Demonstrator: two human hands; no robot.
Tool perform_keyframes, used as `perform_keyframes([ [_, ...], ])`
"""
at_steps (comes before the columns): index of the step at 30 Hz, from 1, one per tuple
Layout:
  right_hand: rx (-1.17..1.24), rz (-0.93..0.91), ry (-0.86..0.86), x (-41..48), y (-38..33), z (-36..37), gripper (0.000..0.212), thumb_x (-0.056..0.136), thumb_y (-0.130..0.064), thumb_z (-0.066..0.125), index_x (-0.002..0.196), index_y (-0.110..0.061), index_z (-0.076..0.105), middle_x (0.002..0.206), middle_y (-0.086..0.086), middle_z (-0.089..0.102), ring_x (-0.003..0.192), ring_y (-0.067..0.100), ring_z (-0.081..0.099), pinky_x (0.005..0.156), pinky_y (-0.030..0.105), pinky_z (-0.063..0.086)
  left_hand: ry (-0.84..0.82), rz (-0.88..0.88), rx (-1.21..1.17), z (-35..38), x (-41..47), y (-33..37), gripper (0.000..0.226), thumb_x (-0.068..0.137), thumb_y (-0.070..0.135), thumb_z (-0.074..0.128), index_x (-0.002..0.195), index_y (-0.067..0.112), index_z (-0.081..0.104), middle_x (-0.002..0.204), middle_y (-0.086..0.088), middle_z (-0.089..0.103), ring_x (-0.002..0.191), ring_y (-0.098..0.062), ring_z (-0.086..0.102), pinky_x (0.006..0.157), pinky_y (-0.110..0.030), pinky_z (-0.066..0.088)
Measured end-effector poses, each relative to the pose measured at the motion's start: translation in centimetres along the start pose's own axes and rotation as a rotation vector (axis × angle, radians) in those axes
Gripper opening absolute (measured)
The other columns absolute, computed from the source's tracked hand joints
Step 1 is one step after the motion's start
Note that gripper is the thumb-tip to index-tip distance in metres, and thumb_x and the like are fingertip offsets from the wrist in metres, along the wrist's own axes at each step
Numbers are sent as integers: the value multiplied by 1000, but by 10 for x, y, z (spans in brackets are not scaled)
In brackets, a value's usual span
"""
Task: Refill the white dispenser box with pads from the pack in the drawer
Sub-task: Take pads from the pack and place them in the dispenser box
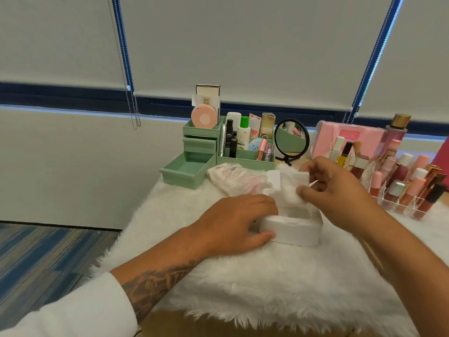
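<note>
Head view: left hand (233, 222) grips the white dispenser box (295, 231), steadying it on the worktop (267, 288). Right hand (340, 193) pinches a stack of pads (291, 188) just above the box opening. Pack (237, 178) lies just beyond the left hand. Risk: a loose pinch fans the stack, and pads snag the rim and spill.

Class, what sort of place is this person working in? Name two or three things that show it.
Probably a dressing or make-up table: a green organiser full of cosmetics, a small round mirror, and a clear rack of lipsticks, all on a white furry cover.
</note>
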State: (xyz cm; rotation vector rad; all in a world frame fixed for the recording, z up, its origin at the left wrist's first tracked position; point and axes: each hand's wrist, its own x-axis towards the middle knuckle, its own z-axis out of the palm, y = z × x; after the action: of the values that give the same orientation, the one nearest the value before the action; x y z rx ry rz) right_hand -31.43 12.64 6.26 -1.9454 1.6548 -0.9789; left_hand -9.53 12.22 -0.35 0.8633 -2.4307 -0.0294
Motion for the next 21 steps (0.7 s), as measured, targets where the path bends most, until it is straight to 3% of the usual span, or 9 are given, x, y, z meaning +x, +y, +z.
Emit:
perform_keyframes([
  [3,-30,-28,-66,-4,1,-3,40,91,-17,68,120,-43,58,111,-13,57,91,9,62,69,20,48,30,16,-13,0,-4,-1,33,90,40,68,117,21,67,118,8,64,106,-11,60,76,-34,57],
  [6,-126,-72,-112,-5,0,-6,25,92,-23,67,102,-45,65,97,-19,62,89,5,58,66,16,44,49,17,-18,0,-8,-2,35,89,39,69,118,20,68,117,6,62,104,-12,60,73,-32,57],
  [11,-366,-76,-266,3,-8,-3,20,91,-25,68,93,-42,57,98,-15,61,86,8,59,70,20,52,46,1,-24,2,-7,0,36,89,41,68,119,21,68,118,7,62,105,-10,59,75,-27,56],
  [15,-512,-164,-266,5,-8,1,20,92,-23,66,86,-38,54,93,-15,61,79,7,57,67,20,51,48,-10,-32,2,-8,-1,36,89,41,68,120,22,67,119,8,62,107,-9,59,75,-25,55],
  [18,-578,-243,-262,2,-6,0,13,92,-26,64,93,-39,60,95,-17,65,79,6,58,70,24,55,52,-13,-37,3,-8,-2,36,89,41,68,119,22,67,119,8,62,107,-9,59,76,-28,56],
  [21,-623,-351,-237,2,0,-4,18,92,-34,60,105,-40,70,102,-21,69,81,2,59,72,19,52,52,-24,-46,4,-8,-2,36,89,42,67,120,23,67,120,8,62,107,-9,59,78,-30,56],
])
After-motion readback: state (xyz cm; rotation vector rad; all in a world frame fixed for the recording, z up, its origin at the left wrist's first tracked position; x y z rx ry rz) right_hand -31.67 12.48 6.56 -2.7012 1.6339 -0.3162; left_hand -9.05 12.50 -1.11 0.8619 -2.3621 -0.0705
